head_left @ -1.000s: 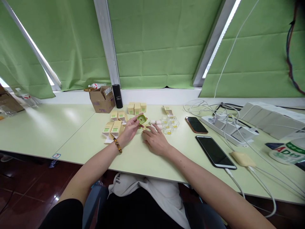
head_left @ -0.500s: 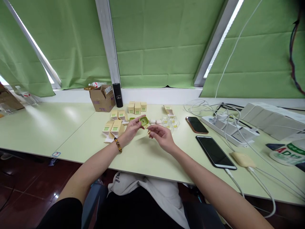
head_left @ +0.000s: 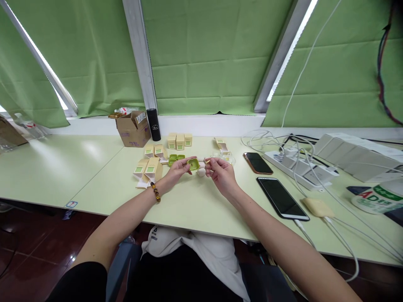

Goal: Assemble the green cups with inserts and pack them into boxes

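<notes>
My left hand point(head_left: 176, 170) holds a small green case point(head_left: 193, 164) just above the pale green table point(head_left: 189, 205). My right hand point(head_left: 221, 175) pinches a tiny yellowish piece point(head_left: 207, 161) right beside the case, the two hands almost touching. A small white cylinder point(head_left: 201, 172) lies on the table under them. Two more green cases point(head_left: 175, 158) sit behind my left hand. Several small cream boxes with green labels point(head_left: 150, 167) lie to the left, and three more cream boxes point(head_left: 179, 141) stand in a row further back. Clear little cups point(head_left: 227, 157) sit behind my right hand.
A brown cardboard box point(head_left: 132, 129) and a black cylinder point(head_left: 153, 124) stand near the window sill. Two phones point(head_left: 257, 162) point(head_left: 281, 197) lie to the right, with a power strip point(head_left: 299, 170), white cables, white boxes point(head_left: 352, 152) and a cream pouch point(head_left: 317, 206).
My right hand rose from the table with a tiny piece and came up to the green case. My left hand moved the case right and lower.
</notes>
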`<state>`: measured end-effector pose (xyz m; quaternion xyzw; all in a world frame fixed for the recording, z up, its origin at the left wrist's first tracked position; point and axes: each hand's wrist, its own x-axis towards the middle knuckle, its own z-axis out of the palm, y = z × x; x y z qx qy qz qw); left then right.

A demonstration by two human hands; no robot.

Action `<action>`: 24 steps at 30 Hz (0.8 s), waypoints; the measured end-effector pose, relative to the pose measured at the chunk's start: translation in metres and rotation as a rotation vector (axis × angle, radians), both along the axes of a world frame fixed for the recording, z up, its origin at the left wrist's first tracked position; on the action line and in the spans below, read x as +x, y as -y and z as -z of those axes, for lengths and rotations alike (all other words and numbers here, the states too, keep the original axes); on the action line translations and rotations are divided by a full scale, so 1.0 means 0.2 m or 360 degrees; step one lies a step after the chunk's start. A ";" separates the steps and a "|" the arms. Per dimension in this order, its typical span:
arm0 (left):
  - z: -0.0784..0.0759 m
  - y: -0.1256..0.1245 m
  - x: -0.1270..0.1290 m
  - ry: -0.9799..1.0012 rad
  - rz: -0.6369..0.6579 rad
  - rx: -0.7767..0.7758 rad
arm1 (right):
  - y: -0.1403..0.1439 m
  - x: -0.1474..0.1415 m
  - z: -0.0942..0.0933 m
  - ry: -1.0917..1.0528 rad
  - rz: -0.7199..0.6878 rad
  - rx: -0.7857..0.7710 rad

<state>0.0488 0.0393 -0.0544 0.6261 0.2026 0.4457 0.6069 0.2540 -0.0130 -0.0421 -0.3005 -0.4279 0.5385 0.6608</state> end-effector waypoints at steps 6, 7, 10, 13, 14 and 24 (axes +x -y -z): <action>0.00 0.00 0.00 -0.0013 0.0034 -0.0054 | 0.00 0.00 0.00 0.0031 0.0039 0.0035; 0.00 0.01 0.00 -0.0010 0.0048 -0.0058 | 0.01 0.00 0.00 0.0070 0.0058 0.0073; 0.00 0.01 0.00 -0.0016 0.0091 -0.0041 | 0.02 -0.02 0.00 0.0282 0.0153 0.0246; 0.00 0.01 0.00 -0.0037 0.0111 0.0003 | 0.04 -0.04 0.02 0.0536 0.0252 0.0413; 0.00 0.01 0.00 -0.0047 0.0113 0.0013 | 0.05 -0.05 0.02 0.0617 0.0291 0.0458; -0.03 0.04 0.01 -0.0125 0.0113 0.0072 | 0.09 -0.05 0.02 0.1099 0.0624 0.0826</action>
